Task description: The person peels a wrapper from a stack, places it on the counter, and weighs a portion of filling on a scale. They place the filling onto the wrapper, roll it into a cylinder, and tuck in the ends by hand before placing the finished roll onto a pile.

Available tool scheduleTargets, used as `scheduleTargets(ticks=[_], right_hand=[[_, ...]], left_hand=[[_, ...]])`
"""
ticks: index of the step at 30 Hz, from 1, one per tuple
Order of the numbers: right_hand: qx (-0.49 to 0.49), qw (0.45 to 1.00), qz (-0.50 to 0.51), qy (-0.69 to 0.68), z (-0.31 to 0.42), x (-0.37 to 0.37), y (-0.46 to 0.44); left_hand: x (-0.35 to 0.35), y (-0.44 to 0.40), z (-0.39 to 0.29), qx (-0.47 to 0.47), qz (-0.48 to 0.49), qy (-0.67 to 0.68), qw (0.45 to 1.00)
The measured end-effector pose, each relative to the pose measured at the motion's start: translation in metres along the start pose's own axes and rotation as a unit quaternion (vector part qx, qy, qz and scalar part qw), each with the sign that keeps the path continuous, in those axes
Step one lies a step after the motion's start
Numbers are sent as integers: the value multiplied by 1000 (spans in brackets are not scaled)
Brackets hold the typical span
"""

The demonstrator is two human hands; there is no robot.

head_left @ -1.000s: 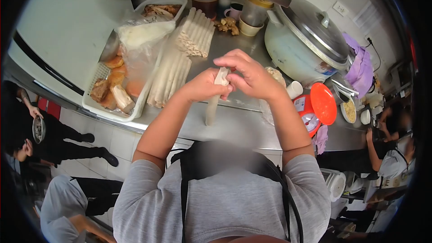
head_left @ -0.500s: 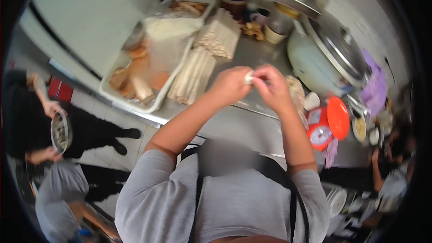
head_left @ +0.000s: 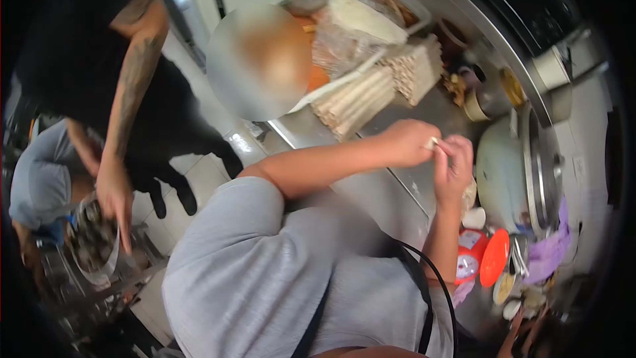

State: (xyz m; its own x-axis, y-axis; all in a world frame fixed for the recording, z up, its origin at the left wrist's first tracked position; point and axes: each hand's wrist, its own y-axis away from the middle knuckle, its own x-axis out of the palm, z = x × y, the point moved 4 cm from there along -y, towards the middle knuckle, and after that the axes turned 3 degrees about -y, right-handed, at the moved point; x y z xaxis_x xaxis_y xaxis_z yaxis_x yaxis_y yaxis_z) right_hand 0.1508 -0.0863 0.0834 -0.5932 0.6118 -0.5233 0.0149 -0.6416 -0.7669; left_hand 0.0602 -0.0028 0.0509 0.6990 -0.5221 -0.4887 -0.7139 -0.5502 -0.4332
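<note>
My left hand (head_left: pixel 416 142) is closed in a pinch on a small white piece (head_left: pixel 432 143) whose kind I cannot make out. Against its other side, the thumb and fingertips of my right hand (head_left: pixel 455 164) press together. Both hands meet in the air above the steel counter (head_left: pixel 381 189). Just beyond them lie bundles of long pale sticks (head_left: pixel 358 103), and a second stack (head_left: pixel 417 69) shows its ends. A plastic-bagged pale item (head_left: pixel 361 16) rests in a white tray beside the bundles.
A large lidded pot (head_left: pixel 500 166) stands right of my hands. Nearer are a red scale (head_left: pixel 469 252), a white cup (head_left: pixel 474 217) and a purple cloth (head_left: pixel 550 252). At left, a person in black (head_left: pixel 79 59) reaches toward a bowl (head_left: pixel 93 245); another person in grey (head_left: pixel 43 172) bends nearby.
My view has turned left, so the counter sits further right. My hands stay together on the white piece. The person in black appears closer, one arm now reaching down.
</note>
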Motion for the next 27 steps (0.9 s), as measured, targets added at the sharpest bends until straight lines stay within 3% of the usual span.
scheduleTargets(ticks=[3, 8, 23, 26, 27], right_hand=[[-7, 1000, -4, -28, 0, 0, 2], [19, 998, 1, -52, -2, 5, 5], [9, 988, 90, 123, 7, 13, -4], [101, 982, 156, -45, -22, 19, -3], [125, 981, 110, -99, -24, 16, -3]], left_hand=[[0, 0, 3, 32, -48, 42, 997], [-8, 4, -5, -17, -30, 83, 996], [-5, 6, 0, -57, -27, 38, 997], [-1, 5, 9, -80, -38, 62, 994], [-3, 5, 8, -107, -30, 89, 990]])
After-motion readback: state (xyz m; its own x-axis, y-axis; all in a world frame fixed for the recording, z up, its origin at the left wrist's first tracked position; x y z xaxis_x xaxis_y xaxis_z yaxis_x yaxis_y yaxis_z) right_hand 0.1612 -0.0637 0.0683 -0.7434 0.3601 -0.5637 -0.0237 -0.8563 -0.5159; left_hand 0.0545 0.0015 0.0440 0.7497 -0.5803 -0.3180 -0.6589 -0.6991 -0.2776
